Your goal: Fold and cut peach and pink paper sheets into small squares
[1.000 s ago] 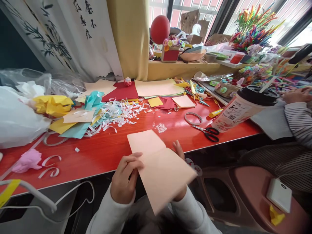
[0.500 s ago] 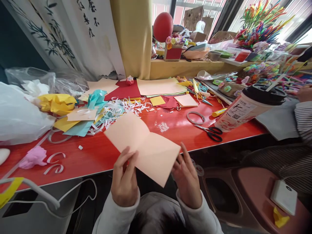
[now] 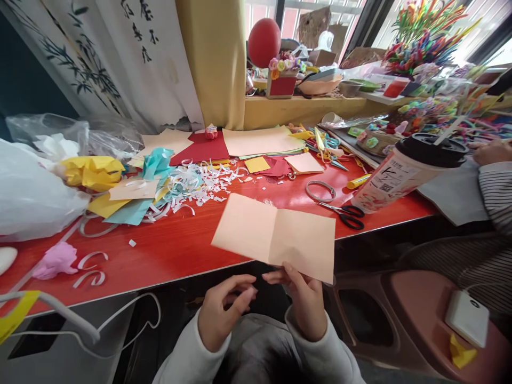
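A peach sheet of paper [image 3: 276,234] with a crease down its middle is spread out above the table's front edge. My right hand [image 3: 302,296] pinches its lower edge, thumb on top and fingers beneath. Just below and left of the paper is my left hand [image 3: 228,306], apart from it, its fingers loosely curved with a gap between thumb and fingers and nothing held. Beyond the sheet's right side lie black-handled scissors [image 3: 350,216] and a grey ring-shaped band [image 3: 320,191].
On the red table [image 3: 160,256] are a heap of paper shreds [image 3: 196,184], crumpled yellow paper [image 3: 94,173], a pink crumpled piece [image 3: 56,260] and coloured sheets [image 3: 260,142]. A tall lidded cup [image 3: 404,173] stands right. Another person's striped sleeve [image 3: 496,192] shows at the far right.
My left hand has let go of the paper and dropped below it. The sheet has turned and moved right; my right hand now grips its lower edge.
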Demonstrator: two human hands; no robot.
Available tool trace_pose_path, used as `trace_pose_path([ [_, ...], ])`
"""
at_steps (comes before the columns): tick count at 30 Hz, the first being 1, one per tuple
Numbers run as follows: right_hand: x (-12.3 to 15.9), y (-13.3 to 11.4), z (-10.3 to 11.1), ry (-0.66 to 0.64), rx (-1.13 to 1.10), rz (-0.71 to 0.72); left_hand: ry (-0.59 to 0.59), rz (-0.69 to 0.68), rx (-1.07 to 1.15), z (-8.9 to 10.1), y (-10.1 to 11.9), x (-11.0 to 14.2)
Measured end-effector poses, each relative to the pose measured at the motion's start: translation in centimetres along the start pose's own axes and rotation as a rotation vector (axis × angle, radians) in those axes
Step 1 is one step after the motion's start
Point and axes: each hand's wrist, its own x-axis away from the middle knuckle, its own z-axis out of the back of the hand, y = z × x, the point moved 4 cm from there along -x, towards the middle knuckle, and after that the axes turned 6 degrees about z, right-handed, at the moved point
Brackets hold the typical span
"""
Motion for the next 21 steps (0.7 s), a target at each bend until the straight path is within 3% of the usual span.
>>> trace_pose_path([
  [1, 0.1, -0.2, -0.1, -0.081, 0.036, 0.01, -0.096, 0.118, 0.105, -0.4, -0.5, -0.1],
  [3, 0.6, -0.5, -0.7, -0.26, 0.093, 0.018, -0.114, 0.238, 0.238, -1.1, -0.8, -0.1],
  [6, 1.3, -0.8, -1.6, -0.433, 0.149, 0.006, 0.063, 0.277, 0.289, -1.4, -0.5, 0.1],
  [9, 0.4, -1.9, -0.8, -0.434, 0.31, 0.046, 0.261, 0.344, 0.377, -0.9, 0.1, 0.3],
  [12, -3.1, -5.4, 3.2, -0.207, 0.648, 0.352, 0.46, 0.407, 0.485, 0.3, 0.5, 0.0],
  [14, -6.0, -8.1, 6.9, 0.033, 0.998, 0.613, 0.571, 0.39, 0.54, 1.0, 0.7, -0.4],
  [15, -7.6, -9.0, 8.7, 0.085, 1.179, 0.656, 0.608, 0.369, 0.56, 1.2, 0.8, -0.6],
  [17, -10.7, -9.6, 11.9, 0.046, 1.504, 0.567, 0.643, 0.326, 0.585, 1.4, 1.2, -0.9],
  [21, -13.8, -9.7, 15.6, -0.106, 1.584, 0.425, 0.629, 0.264, 0.584, 1.0, 2.2, -1.6],
])
